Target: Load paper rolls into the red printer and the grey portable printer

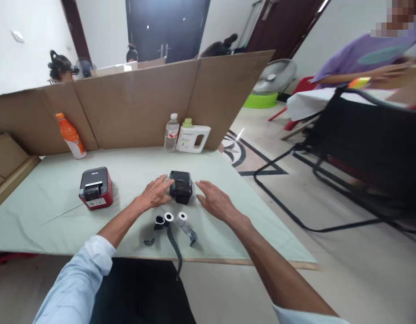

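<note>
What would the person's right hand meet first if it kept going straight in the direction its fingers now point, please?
Probably the small black printer: the right hand lies open on the table, fingers aimed up and left towards the printer's right side, with only a narrow gap between. Depth is hard to judge.

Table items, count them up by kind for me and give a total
Label printers: 2, black printer touched by the left hand, with the right hand beside it, and red printer
Paper rolls: 3
Bottles: 3, orange bottle, clear bottle, white jug
Total: 8
</note>
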The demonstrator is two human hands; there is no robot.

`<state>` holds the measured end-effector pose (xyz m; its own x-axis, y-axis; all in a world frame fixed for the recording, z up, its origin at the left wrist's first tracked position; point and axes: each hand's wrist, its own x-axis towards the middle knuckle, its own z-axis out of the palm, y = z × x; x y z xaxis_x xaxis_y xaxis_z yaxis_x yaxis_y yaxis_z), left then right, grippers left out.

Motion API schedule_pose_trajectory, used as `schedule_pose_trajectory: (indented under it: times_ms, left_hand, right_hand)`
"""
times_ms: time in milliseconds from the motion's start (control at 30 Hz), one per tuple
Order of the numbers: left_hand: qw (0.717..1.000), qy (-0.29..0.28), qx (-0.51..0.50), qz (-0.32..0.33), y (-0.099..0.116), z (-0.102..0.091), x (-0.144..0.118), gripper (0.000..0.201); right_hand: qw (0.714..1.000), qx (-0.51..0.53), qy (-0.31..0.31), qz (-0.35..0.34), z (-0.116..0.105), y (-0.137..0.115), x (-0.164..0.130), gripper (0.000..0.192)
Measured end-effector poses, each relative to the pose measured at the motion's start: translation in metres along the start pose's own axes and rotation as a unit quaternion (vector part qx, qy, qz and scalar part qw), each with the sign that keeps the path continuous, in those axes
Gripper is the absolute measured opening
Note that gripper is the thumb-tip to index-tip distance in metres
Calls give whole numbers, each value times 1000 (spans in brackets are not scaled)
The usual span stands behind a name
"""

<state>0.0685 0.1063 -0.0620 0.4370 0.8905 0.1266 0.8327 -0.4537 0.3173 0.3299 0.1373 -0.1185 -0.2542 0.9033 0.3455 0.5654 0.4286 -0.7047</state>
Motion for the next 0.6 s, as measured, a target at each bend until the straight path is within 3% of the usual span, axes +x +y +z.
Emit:
schedule_pose_trajectory:
  times_ms: [67, 100, 167, 200, 267, 300, 367, 467, 600]
  left_hand:
    - [997, 76, 27, 13, 8, -25, -28, 64]
    - [991, 131, 38, 15, 9, -40, -46, 60]
    - [964, 259, 57, -9, 2, -71, -86, 55]
    - [944, 322, 65, -39, -7, -86, -108, 55]
    - [899, 416, 60, -119, -32, -110, -151, 62]
    - [883, 438, 40, -164, -47, -118, -172, 69]
    - [871, 425, -51, -242, -79, -124, -207, 89]
    - [862, 325, -228, -314, -120, -113, -239, 119]
    - [860, 251, -314, -314, -149, -89, -243, 119]
  right_hand:
    - [995, 95, 1, 30, -3, -34, 0, 43]
    - [980, 187, -41, 45, -1, -54, 1, 43]
    - [920, 362, -144, 49, 11, -97, 5, 50]
    - [897, 400, -184, 43, 20, -118, 8, 51]
    - [889, 396, -228, 29, 44, -154, 15, 52]
    - [889, 383, -250, 23, 57, -168, 20, 57]
    - [884, 348, -311, -4, 85, -192, 31, 74]
    - [881, 303, -358, -59, 127, -216, 50, 95]
    - [870, 303, -362, -143, 174, -231, 71, 108]
